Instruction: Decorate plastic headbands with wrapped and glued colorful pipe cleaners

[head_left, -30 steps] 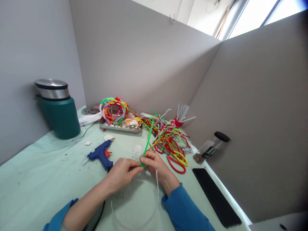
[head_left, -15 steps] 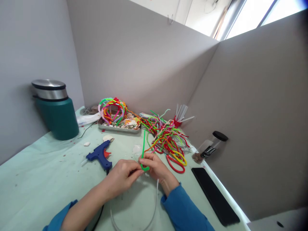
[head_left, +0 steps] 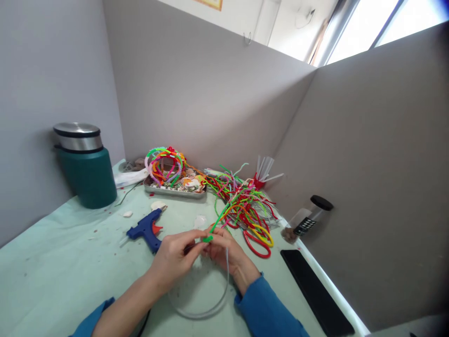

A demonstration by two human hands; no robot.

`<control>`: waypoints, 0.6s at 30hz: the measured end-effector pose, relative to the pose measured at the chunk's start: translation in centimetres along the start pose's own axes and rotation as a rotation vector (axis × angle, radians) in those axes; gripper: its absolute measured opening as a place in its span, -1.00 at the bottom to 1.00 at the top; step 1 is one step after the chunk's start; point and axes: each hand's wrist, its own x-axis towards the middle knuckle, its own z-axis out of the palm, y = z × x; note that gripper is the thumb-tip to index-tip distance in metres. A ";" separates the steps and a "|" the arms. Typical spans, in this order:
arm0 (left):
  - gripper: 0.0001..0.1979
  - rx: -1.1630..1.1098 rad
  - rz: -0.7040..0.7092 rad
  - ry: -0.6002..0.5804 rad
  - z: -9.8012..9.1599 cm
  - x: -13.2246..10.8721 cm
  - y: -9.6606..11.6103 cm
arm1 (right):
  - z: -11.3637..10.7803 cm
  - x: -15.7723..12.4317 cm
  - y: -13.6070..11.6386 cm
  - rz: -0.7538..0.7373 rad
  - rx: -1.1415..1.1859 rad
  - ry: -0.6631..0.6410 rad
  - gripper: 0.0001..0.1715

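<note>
My left hand [head_left: 175, 257] pinches a bright green pipe cleaner [head_left: 221, 214] close to its bent end, thumb and forefinger together. The pipe cleaner's long free part slants up and to the right, over the pile behind. My right hand [head_left: 229, 252] is closed beside it, fingertips almost touching the left ones. A thin whitish headband [head_left: 201, 316] curves below both hands, and one of its ends runs up into my right hand. Fingers hide where the pipe cleaner meets the headband. A blue glue gun [head_left: 145, 230] lies just left of my left hand.
Beyond my hands lies a heap of coloured pipe cleaners [head_left: 242, 196] with red-and-yellow-handled scissors [head_left: 257, 243]. A metal tray [head_left: 175, 191] holds small pieces and colourful wrapped hoops [head_left: 164, 166]. A green flask [head_left: 87, 175] stands left; a black strip [head_left: 315, 290] and clear jar [head_left: 308, 220] are right.
The green pipe cleaner has tipped from nearly upright to slanting right. My left fingers have closed over its bent end. The headband's loop has shifted slightly up in view.
</note>
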 end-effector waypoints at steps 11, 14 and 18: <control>-0.73 -0.236 -0.225 0.005 -0.3 0.7 -0.3 | -0.3 0.5 0.5 -0.212 -0.101 0.082 -0.82; -0.67 -0.338 -0.337 0.011 -0.2 0.9 -0.6 | -0.1 0.4 0.3 -0.273 -0.222 0.058 -0.87; -0.64 -0.466 -0.462 0.026 0.0 1.3 -0.9 | 0.1 0.3 0.0 -0.382 -0.372 -0.018 -0.92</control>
